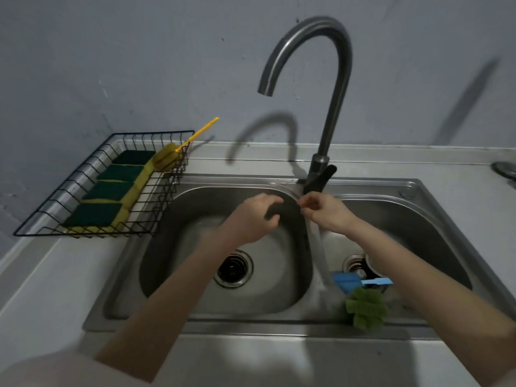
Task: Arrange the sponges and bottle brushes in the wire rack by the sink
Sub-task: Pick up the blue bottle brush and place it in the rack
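Yellow bottle brush (167, 159): in black wire rack (33, 227), handle angled up-right over rim | four green-topped sponges (110, 189): flat row | left hand (252, 219), right hand (325, 212): grips half-curled, holding nothing discernible, above steel sink (435, 202)

Four green sponges (111, 191) in wire rack (83, 180), yellow brush (167, 159) (handle overhanging)

Brushed steel sink (435, 196), black wire rack (50, 208), rough green-topped sponges (93, 215).
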